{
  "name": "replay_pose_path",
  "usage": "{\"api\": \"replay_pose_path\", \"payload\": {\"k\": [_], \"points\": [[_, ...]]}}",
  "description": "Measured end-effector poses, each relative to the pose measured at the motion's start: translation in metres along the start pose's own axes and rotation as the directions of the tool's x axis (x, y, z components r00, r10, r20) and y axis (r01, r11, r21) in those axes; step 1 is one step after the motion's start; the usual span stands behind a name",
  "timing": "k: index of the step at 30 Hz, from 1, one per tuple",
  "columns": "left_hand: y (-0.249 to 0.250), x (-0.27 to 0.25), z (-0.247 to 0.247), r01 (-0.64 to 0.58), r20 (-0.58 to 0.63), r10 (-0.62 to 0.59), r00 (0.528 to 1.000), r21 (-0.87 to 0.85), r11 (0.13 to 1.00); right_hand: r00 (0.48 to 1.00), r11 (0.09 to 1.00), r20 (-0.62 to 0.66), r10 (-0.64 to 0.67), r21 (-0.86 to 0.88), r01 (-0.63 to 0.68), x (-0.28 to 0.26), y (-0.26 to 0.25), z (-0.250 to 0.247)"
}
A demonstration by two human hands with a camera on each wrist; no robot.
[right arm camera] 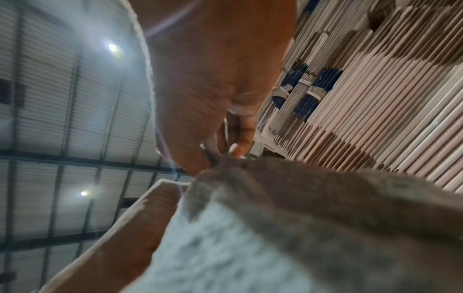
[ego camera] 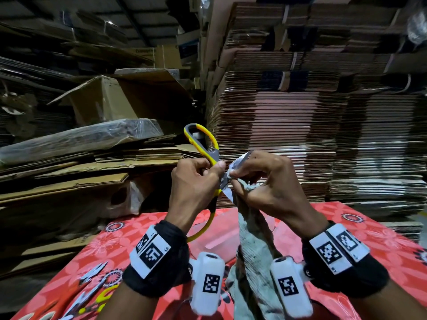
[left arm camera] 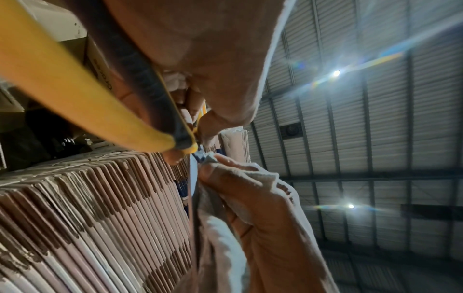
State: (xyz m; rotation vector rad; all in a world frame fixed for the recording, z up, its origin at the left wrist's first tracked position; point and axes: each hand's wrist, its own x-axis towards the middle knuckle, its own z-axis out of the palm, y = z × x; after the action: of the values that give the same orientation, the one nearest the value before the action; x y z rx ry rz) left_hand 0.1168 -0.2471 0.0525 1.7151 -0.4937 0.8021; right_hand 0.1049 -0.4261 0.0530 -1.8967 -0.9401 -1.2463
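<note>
The limp, soft cloth (ego camera: 251, 234) hangs to 6 o'clock from the right hand (ego camera: 268, 181), which pinches it round a blade (ego camera: 242, 159), while the left hand (ego camera: 194, 181) grips the stiff, sharp scissors (ego camera: 204, 146) by the pivot, likely the safest hold, one handle pointing to 12 o'clock.

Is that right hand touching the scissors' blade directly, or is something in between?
A grey cloth lies between: the right hand pinches it over the blade of the scissors, which the left hand holds.
</note>
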Motion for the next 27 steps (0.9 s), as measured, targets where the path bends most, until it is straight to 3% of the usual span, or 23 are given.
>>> {"api": "replay_pose_path", "payload": {"k": [9, 16, 21, 27], "points": [[0.000, 0.000, 0.002, 0.011, -0.003, -0.011, 1.000, 0.016, 1.000, 0.997, 0.996, -0.071, 0.015, -0.089, -0.022, -0.003, -0.011, 0.006], [0.002, -0.002, 0.003, -0.024, -0.046, 0.026, 0.999, 0.046, 0.999, 0.999, 0.998, 0.025, 0.032, -0.057, -0.030, 0.000, -0.016, 0.008], [-0.002, -0.003, 0.010, -0.002, -0.021, 0.003, 1.000, 0.049, 0.999, 0.995, 0.988, -0.058, 0.084, -0.123, -0.090, 0.003, -0.003, -0.008], [-0.004, -0.001, 0.006, -0.004, -0.020, 0.005, 1.000, 0.033, 0.999, 0.993, 0.994, 0.116, 0.016, -0.106, -0.004, 0.004, -0.013, -0.005]]}}
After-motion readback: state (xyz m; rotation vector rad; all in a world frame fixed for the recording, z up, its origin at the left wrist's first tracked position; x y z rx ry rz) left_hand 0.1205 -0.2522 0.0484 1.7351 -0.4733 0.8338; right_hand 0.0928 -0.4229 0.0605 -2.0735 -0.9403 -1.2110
